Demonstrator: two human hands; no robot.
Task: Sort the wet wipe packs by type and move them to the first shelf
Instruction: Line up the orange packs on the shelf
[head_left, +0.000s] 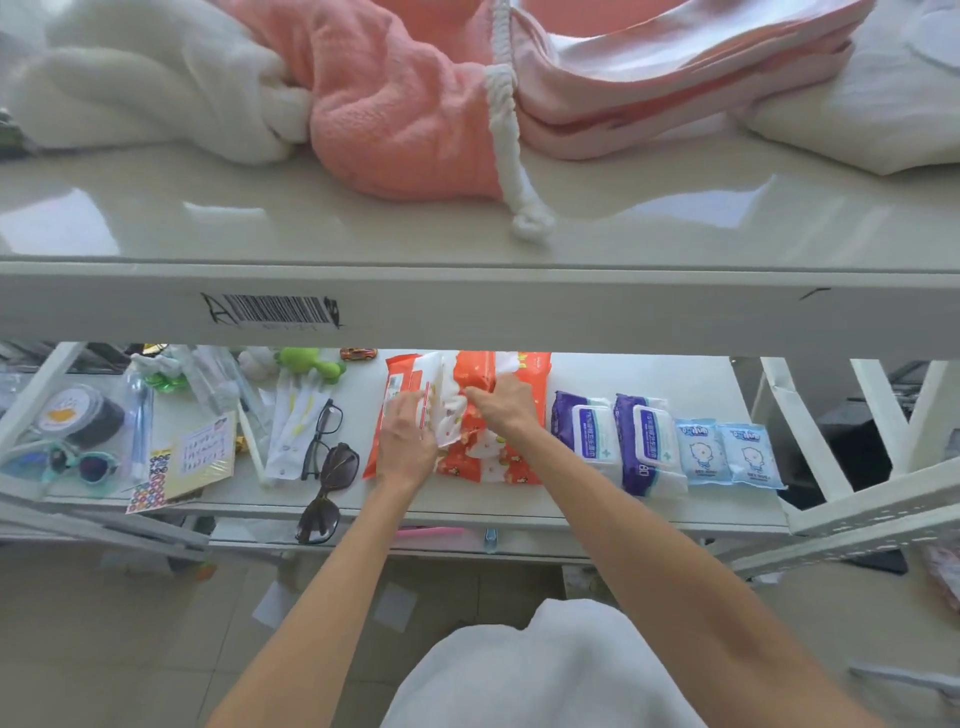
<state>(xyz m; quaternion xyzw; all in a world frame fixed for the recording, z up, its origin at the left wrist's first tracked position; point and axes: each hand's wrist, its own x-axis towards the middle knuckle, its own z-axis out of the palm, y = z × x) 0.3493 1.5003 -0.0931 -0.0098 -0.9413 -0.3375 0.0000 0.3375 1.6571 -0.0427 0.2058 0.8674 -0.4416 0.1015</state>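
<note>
Orange wet wipe packs (511, 457) lie side by side on the lower white shelf (467, 506), under the top shelf. My left hand (405, 441) grips the left orange pack (397, 387) and tilts it up on edge. My right hand (501, 408) presses on top of the middle orange pack, fingers closed on its wrapper. To the right lie two purple-and-white wipe packs (587, 434) (647, 447), then two small light-blue wipe packs (698, 452) (750, 454), all flat in a row.
The top shelf (467, 228) carries pink and white towels (395, 104). Left of the packs lie black glasses (322, 436), sunglasses (332, 483), a sticker sheet (156, 480), a round container (78, 415) and small toys. White shelf braces (810, 441) rise at right.
</note>
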